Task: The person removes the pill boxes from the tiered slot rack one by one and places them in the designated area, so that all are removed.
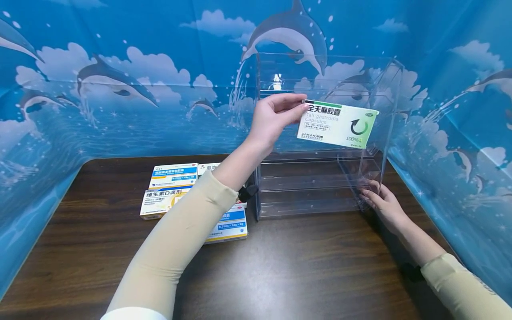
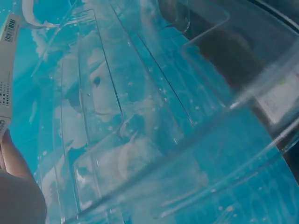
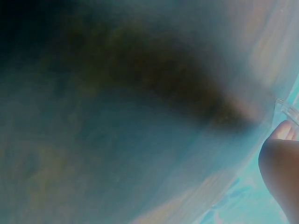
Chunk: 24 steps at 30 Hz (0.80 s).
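My left hand (image 1: 276,116) pinches the left end of a white and green capsule box (image 1: 340,124), held face-on in front of a clear plastic display rack (image 1: 312,208). In the left wrist view the narrow side of the capsule box (image 2: 7,70) shows at the left edge, above the thumb (image 2: 14,158). Low on the rack's right side, my right hand (image 1: 382,205) grips the edge of its side panel. A corner of the rack (image 3: 286,108) meets the right fingers in the right wrist view, which is mostly blurred.
Left of the rack several medicine boxes lie on the dark wooden table (image 1: 280,262), among them a blue and white box (image 1: 173,174) and a vitamin D box (image 1: 160,202). My left forearm partly covers them. A blue dolphin-print curtain (image 1: 140,120) surrounds the table's back and sides.
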Each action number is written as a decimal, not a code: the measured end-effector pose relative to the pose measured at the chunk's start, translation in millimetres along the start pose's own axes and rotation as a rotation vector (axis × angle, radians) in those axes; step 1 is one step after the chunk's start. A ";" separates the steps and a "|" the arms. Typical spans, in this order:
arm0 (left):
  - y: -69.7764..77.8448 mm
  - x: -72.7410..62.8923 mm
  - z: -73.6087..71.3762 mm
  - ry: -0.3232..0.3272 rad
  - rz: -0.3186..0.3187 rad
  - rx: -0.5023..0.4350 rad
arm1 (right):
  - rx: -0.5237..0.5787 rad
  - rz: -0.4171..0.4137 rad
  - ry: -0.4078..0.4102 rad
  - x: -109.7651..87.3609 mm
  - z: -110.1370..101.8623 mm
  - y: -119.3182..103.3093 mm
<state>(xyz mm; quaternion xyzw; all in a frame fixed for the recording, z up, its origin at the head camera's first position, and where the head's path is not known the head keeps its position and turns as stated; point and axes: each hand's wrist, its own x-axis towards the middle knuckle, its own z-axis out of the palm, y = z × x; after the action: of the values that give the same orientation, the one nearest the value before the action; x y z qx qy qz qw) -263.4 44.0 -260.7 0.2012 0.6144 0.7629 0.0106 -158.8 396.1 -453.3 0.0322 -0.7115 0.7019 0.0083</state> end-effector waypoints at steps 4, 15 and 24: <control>0.9 -10.9 -11.0 0.024 -0.072 -0.011 | -0.019 0.024 0.006 -1.9 -0.8 0.4; 6.5 -49.6 -57.4 0.103 -0.273 0.039 | -0.055 0.013 -0.010 -4.9 -0.3 2.7; 6.6 -90.4 -115.7 0.140 -0.499 0.012 | -0.066 0.013 0.001 -4.6 2.0 2.9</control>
<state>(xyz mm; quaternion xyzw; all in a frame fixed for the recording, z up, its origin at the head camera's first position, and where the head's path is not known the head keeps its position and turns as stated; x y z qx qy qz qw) -215.9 -89.4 -300.1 -0.0095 0.6487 0.7451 0.1547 -154.3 394.4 -456.5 0.0270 -0.7346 0.6779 0.0052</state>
